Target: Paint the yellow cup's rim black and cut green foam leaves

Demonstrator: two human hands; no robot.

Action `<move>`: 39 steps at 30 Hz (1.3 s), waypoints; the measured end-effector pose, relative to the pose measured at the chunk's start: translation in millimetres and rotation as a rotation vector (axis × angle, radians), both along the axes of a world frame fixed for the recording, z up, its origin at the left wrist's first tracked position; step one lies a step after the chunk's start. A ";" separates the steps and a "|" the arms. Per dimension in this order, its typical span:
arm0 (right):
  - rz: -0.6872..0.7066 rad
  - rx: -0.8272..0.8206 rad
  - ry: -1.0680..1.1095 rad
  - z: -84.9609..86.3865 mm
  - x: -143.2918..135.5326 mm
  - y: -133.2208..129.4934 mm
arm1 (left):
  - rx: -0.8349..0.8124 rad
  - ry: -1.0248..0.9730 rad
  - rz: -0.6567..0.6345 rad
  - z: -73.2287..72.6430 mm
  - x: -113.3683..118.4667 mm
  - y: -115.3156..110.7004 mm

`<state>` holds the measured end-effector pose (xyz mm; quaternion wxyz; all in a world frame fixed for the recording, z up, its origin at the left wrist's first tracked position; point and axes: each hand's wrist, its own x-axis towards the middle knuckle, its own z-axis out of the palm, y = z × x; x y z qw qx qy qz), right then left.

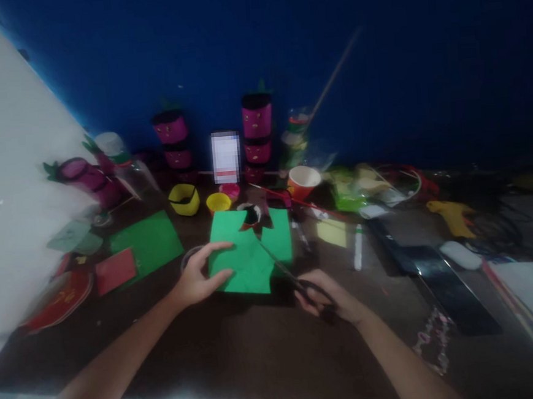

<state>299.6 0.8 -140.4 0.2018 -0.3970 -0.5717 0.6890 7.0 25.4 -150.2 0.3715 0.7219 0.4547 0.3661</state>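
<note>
A sheet of bright green paper (243, 259) lies in front of me, with a notch cut into its far edge. My left hand (201, 275) grips the sheet's left side, index finger and thumb spread over its surface; the other fingers are hidden. Dark-handled scissors (295, 277) are in my right hand (324, 296), its fingers wrapped round the handles. Their blades point up and left onto the paper near the notch. Behind the sheet's far edge stands a small dark round thing (251, 214), too blurred to name.
Further back are a yellow cup (184, 200), an orange paper cup (304, 181), purple figures (257, 126) and a blurred-out screen (226, 156). Green paper (148, 246) and red paper (115, 271) lie left. Rightward are a marker (357, 247), a yellow glue gun (452, 215) and a mouse (461, 255).
</note>
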 end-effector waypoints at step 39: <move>0.004 0.002 0.002 -1.0 -0.5 0.3 | -0.070 -0.112 0.073 -5.6 4.2 -0.2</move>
